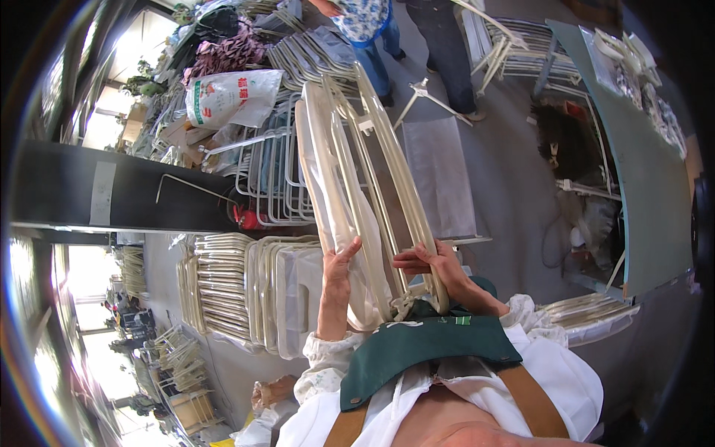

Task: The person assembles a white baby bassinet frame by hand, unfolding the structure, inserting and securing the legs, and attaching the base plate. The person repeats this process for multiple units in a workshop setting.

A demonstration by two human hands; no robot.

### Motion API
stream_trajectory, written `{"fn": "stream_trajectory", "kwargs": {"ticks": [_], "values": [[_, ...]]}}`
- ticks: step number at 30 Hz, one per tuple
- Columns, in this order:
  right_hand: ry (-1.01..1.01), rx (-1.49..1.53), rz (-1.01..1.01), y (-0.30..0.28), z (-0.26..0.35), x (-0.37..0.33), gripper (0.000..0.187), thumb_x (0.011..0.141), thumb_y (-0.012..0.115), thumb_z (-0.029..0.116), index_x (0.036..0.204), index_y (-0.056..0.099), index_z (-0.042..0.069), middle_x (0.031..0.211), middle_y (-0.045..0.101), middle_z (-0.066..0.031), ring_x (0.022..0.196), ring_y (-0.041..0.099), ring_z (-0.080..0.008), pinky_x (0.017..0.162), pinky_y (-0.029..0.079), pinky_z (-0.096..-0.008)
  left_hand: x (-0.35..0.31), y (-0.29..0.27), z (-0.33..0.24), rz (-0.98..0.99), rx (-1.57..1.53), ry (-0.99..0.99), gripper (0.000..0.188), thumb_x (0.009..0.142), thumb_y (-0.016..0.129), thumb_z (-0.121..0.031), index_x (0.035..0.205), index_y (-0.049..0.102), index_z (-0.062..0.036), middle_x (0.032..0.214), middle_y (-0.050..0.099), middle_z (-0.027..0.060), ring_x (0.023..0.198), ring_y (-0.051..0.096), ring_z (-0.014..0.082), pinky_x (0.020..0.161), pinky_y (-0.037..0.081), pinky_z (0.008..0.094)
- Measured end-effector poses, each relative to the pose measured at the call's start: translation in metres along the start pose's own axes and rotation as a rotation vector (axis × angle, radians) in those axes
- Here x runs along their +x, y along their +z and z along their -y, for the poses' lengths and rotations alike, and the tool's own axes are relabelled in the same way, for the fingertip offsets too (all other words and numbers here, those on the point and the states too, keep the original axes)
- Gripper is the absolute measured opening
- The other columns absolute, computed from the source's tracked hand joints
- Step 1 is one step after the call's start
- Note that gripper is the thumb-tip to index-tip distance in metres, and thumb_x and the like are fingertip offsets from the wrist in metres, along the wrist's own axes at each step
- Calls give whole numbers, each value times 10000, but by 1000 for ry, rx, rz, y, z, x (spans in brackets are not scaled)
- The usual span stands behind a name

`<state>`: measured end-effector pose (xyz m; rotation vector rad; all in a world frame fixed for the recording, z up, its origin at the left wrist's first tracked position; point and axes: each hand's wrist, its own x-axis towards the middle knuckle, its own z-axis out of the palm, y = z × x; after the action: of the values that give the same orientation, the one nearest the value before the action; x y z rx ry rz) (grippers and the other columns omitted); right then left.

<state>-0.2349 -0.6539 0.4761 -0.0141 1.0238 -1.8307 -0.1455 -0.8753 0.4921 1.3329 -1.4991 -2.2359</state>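
In front of my body stands a folding chair, folded flat, with cream metal tubes and a pale panel wrapped in clear plastic. It leans away from me, its lower end close to my apron. My left hand grips the panel's left edge, thumb on top. On the other side, my right hand is around the right-hand tubes, its fingers reaching inward between them. Part of those fingers is hidden by the tubing.
Stacked folded chairs stand to my left, more ahead. A white printed sack lies on a pile. Two people stand beyond, one in blue trousers. A grey-green table is at right, a dark beam at left.
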Motion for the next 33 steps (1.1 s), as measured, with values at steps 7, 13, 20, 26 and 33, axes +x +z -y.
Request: {"fn": "stream_trajectory", "kwargs": {"ticks": [7,13,20,26,33], "values": [[-18,-47,-33,4,8,-20,407,1020,451,359,1117,540,-26,1139,660,-196,1057,661,-258,933,523,-356,-14,-6,-12,-21,67,50,416,760,828,-154,1080,645,39,935,695,79,795,670,177,737,542,312],[-53,-66,-28,10,4,-18,424,1012,470,369,1115,568,-29,1129,665,-194,1032,669,-247,914,522,-349,-14,23,1,2,149,117,408,745,838,-147,1067,648,17,925,688,63,784,655,146,721,525,287],[-77,-80,-84,12,8,-21,423,996,501,376,1118,574,-22,1092,678,-179,991,676,-232,897,524,-337,-18,43,-12,50,184,83,450,720,857,-172,1073,655,21,937,698,85,784,655,150,720,527,287],[-116,-73,-130,2,9,-20,380,1000,506,345,1110,542,-17,1073,679,-183,950,685,-246,845,534,-348,-4,50,-8,83,231,99,488,707,859,-177,1099,649,23,957,697,93,817,656,163,746,524,301],[-171,-30,-83,-21,11,-15,418,997,495,387,1168,484,5,1084,666,-176,926,686,-256,793,536,-352,19,59,-5,120,19,-28,342,884,694,-282,1028,670,28,920,690,80,783,659,155,675,532,297]]}}
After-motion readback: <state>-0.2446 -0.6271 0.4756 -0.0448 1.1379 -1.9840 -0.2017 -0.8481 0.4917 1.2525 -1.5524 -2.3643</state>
